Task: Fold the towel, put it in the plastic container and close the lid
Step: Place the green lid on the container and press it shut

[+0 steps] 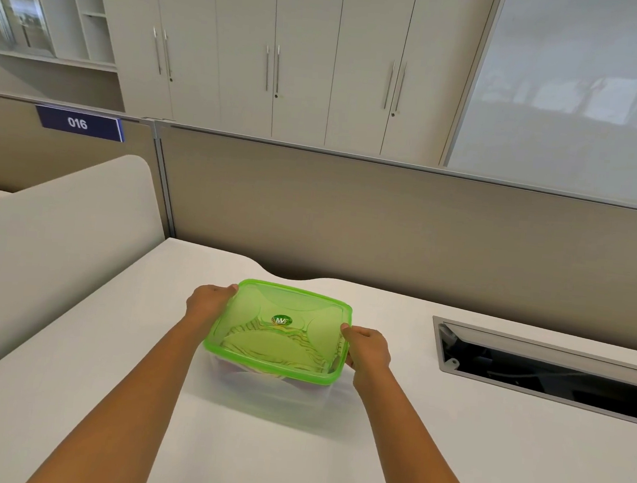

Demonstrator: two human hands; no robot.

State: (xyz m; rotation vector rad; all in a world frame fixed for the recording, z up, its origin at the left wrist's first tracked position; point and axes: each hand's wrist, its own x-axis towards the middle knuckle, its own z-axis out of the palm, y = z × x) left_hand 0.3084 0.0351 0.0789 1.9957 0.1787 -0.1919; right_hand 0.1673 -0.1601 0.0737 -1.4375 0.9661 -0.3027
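A clear plastic container (257,394) stands on the white desk (444,464). A translucent green lid (284,307) lies on top of it, with a round sticker at its centre. Through the lid I see a folded striped towel (257,347) inside. My left hand (207,303) grips the lid's far left corner. My right hand (367,347) grips the lid's right edge. Both thumbs press on the rim.
An open cable slot (544,372) is cut into the desk to the right. A beige partition (387,224) runs behind the desk, and a curved padded divider (51,241) borders it on the left. Cabinets stand beyond.
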